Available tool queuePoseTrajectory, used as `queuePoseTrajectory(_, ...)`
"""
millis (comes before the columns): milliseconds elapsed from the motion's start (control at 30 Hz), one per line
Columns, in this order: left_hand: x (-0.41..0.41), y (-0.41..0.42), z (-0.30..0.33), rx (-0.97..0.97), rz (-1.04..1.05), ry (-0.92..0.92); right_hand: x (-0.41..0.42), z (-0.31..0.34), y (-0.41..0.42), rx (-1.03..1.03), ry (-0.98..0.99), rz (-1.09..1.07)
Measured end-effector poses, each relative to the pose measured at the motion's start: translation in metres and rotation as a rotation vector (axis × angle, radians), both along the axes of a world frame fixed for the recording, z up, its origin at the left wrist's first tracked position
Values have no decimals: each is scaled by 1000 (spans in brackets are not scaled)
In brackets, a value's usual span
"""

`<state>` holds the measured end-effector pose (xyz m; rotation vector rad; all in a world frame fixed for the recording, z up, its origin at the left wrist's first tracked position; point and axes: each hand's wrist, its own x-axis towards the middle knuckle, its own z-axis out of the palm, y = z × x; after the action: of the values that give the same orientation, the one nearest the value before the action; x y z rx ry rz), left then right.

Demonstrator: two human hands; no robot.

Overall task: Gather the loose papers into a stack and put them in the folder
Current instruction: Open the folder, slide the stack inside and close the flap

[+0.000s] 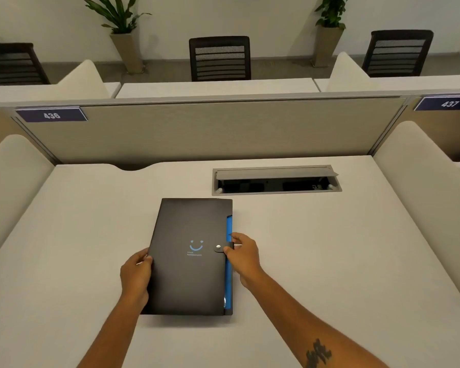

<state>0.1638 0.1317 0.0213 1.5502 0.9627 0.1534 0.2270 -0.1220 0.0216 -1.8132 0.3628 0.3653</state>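
A black folder (189,277) with a blue smiley print lies flat and closed on the desk, a blue inner edge (229,272) showing along its right side. Its strap with a metal snap button (218,247) wraps over the right edge. My left hand (136,274) grips the folder's left edge. My right hand (243,254) pinches the snap strap at the right edge. No loose papers are visible anywhere on the desk.
The pale desk (329,261) has an open cable box (275,180) behind the folder. A partition panel (210,128) with tags 436 and 437 closes the far side; padded dividers flank left and right. Chairs and plants stand beyond.
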Motion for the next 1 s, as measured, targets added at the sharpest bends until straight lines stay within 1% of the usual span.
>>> queuePoseTrajectory(267, 92, 67, 6, 62, 33, 4, 102, 14, 68, 57, 14, 101)
queuePoseTrajectory(500, 160, 100, -7, 72, 23, 21, 168, 2, 102, 39, 16, 113)
queuePoseTrajectory(733, 207, 104, -14, 110, -38, 72, 205, -18, 116, 64, 54, 68)
queuePoseTrajectory(833, 217, 104, -13, 123, -66, 125, 212, -25, 116, 70, 34, 77)
queuePoseTrajectory(1000, 224, 101, -10, 108, -99, 164, 217, -33, 114, 26, -15, 90)
